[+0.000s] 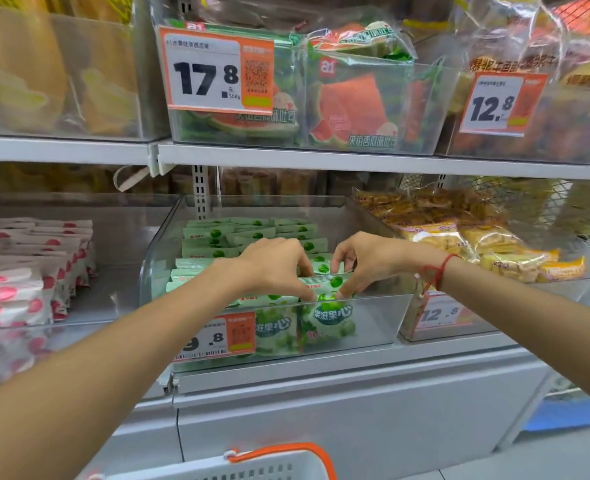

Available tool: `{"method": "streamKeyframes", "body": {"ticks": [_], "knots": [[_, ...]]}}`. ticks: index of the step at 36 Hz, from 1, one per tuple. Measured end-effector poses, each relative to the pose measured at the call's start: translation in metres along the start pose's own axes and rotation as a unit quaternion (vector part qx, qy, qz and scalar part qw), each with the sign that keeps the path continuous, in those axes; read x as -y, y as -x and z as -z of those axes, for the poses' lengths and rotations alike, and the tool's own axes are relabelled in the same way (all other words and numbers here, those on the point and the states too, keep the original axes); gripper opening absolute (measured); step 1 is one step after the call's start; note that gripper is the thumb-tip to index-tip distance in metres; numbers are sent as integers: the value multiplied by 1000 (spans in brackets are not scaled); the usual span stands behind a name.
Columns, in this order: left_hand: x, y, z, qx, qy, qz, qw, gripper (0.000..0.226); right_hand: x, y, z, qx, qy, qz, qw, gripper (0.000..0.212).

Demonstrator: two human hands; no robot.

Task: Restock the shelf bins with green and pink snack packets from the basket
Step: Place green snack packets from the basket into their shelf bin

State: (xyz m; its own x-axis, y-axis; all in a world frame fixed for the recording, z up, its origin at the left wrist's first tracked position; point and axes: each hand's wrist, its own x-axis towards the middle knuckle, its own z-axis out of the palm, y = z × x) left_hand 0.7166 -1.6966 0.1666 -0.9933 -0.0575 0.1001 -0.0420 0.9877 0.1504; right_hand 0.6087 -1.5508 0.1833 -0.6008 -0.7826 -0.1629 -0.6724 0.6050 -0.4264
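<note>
Both forearms are bare from the near edge of the view to the wrists — no sleeves show. The left hand wears no ring, watch or band that can be seen. The right hand has a thin red string bracelet tied round the wrist — a knotted cord with a loose end hanging below, tipped by a small pale bead. Fingernails look short and unpainted.

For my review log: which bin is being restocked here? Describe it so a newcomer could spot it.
On the lower shelf, it is the middle clear bin, holding green packets, both hands inside. The left neighbour holds pink packets, the right one yellow packets.
</note>
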Motion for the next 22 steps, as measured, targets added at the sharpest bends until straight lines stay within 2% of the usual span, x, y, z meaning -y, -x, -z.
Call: {"method": "streamKeyframes", "body": {"ticks": [3,9,14,19,22], "knots": [[0,0,-4,-17,-3,-10,1000,38,-6,-2,-5,15,-14,-3,1000,24],[2,0,10,59,14,-21,998,43,-3,9,12,80,-49,11,996,28],[6,5,6,43,89,-4,995,63,-8,7,8,26,-22,50,998,34],[-2,2,-3,69,40,16,997,52,-14,5,-9,21,40,55,997,36],[-6,0,-7,63,24,37,997,52,-16,2,-19,4,27,47,999,39]]}}
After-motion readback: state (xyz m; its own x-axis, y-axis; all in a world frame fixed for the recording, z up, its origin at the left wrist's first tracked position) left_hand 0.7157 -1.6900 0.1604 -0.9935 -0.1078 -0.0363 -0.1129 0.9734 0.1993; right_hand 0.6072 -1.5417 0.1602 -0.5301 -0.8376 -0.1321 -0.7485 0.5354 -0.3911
